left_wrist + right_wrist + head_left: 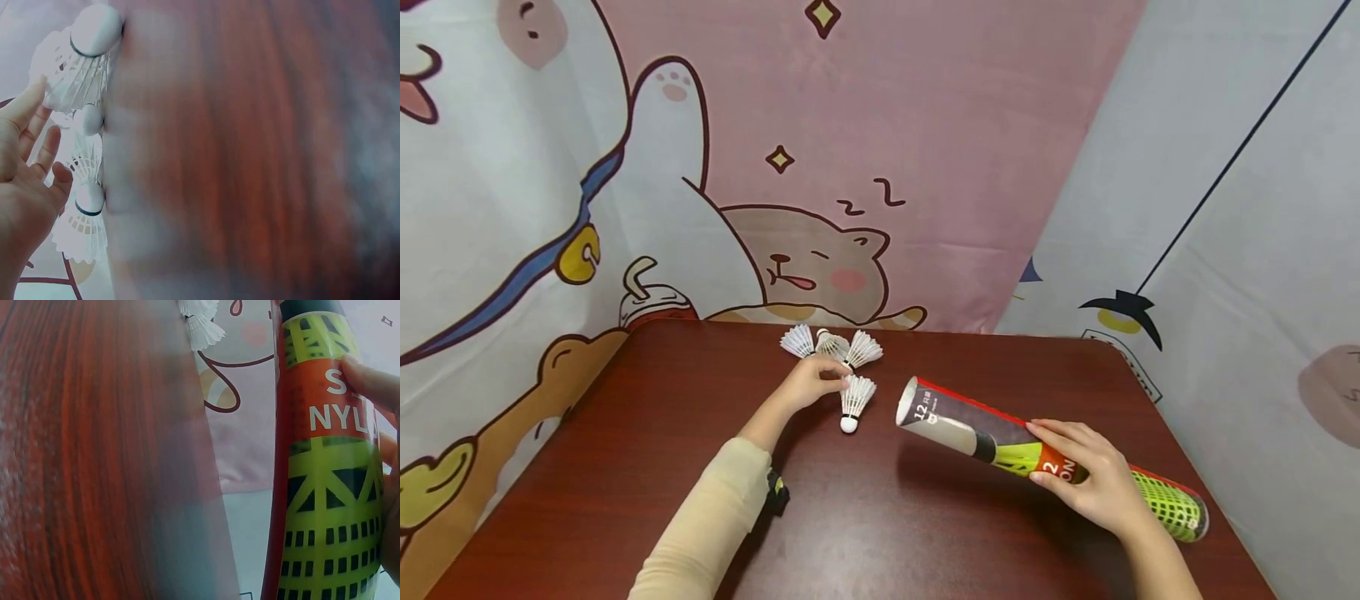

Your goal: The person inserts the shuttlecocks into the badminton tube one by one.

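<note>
The left hand [811,381] has its thumb and fingertips at the feathered skirt of the nearest white shuttlecock [856,402], pinching its rim. That shuttlecock's round cork points toward the near side of the table. In the left wrist view the same shuttlecock [97,30] is at the top, with the hand [28,169] beside its skirt. My right hand [1093,475] grips a long shuttlecock tube [962,421] round its middle. The tube slants above the tabletop, its round left end raised. The right wrist view shows its yellow-green and orange printed side [331,481] close up.
Behind the left hand, several more shuttlecocks [863,348] lie bunched near the back edge of the brown wooden table [865,533]. A cloth with cartoon animals [970,150] hangs behind the table. A black band [777,493] is at the left wrist.
</note>
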